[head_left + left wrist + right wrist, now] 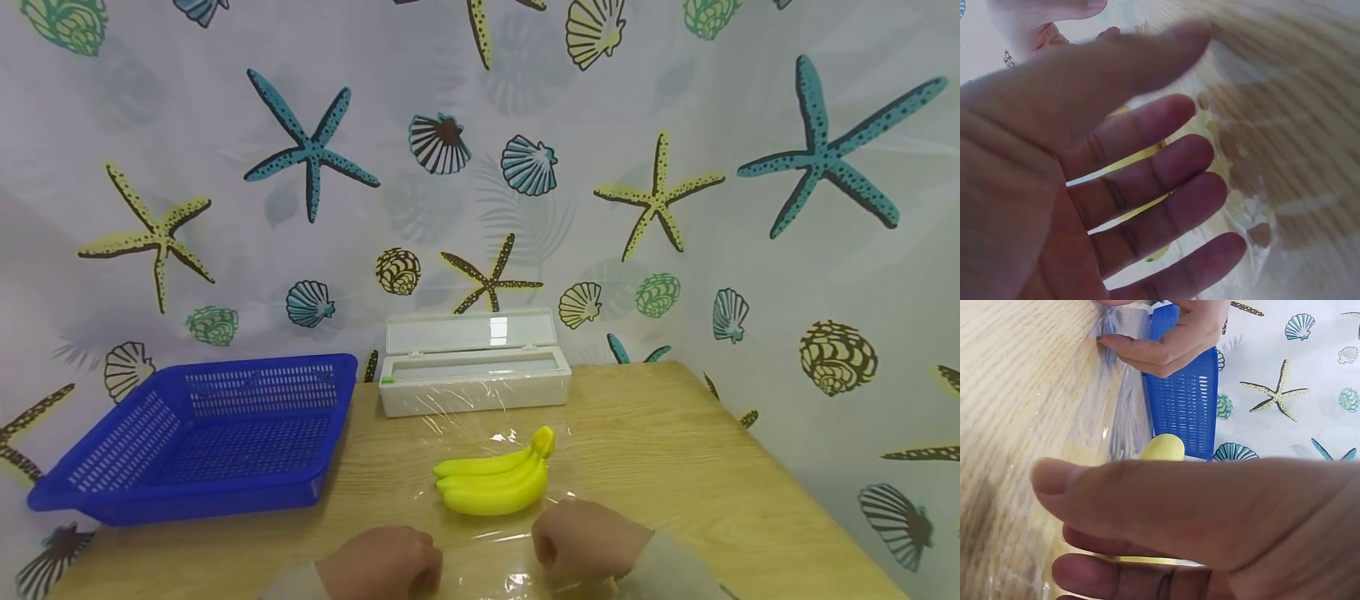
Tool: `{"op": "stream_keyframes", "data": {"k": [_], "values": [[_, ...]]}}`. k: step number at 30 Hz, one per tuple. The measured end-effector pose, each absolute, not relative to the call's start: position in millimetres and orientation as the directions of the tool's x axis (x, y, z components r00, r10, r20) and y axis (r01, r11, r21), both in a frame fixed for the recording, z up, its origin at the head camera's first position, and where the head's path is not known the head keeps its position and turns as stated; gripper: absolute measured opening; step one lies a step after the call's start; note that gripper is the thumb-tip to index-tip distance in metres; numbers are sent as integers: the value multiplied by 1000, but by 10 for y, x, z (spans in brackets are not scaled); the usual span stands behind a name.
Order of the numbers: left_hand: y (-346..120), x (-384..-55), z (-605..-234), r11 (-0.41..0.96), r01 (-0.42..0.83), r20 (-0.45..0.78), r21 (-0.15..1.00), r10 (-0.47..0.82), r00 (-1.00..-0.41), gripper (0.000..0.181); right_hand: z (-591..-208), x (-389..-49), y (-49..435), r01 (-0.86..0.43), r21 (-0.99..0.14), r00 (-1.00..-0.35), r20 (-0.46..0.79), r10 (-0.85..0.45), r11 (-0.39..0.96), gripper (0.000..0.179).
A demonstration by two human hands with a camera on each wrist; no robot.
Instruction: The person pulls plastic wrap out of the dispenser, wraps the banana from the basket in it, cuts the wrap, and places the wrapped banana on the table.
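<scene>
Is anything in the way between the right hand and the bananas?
Nothing solid shows between the right hand and the bananas. In the head view, clear film glints on their near side; whether any of it covers them, I cannot tell.

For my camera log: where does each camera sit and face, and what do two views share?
Head: on the person's head, facing forward and down at a yellow banana bunch, blue perforated plastic basket and white rectangular box; left hand and right hand show.
Left wrist: worn there, looking past the left hand across a wood-grain tabletop; the right hand partly shows.
Right wrist: worn there, looking past the right hand toward the left hand and basket.
Head and right wrist both show the basket.
</scene>
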State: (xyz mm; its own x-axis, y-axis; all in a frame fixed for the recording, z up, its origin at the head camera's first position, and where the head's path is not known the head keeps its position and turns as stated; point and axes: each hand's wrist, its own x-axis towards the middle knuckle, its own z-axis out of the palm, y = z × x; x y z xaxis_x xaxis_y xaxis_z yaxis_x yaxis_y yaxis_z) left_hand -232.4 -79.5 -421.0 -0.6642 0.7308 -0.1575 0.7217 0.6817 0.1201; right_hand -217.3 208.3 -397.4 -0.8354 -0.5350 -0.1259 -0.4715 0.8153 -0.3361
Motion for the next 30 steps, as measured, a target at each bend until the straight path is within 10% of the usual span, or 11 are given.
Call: {"op": "stream_keyframes", "data": {"k": [20,30], "values": [[-820,-2307,-4172,686,709,-99,161,726,-680,8,-4022,-2153,2039,-390,-306,-853,-233,-466,868,25],[-918,-2367,-3951,608,783,179,128,763,-622,25,-4015,-2169,2081,-472,-257,-843,-148,-517,843,22]]}}
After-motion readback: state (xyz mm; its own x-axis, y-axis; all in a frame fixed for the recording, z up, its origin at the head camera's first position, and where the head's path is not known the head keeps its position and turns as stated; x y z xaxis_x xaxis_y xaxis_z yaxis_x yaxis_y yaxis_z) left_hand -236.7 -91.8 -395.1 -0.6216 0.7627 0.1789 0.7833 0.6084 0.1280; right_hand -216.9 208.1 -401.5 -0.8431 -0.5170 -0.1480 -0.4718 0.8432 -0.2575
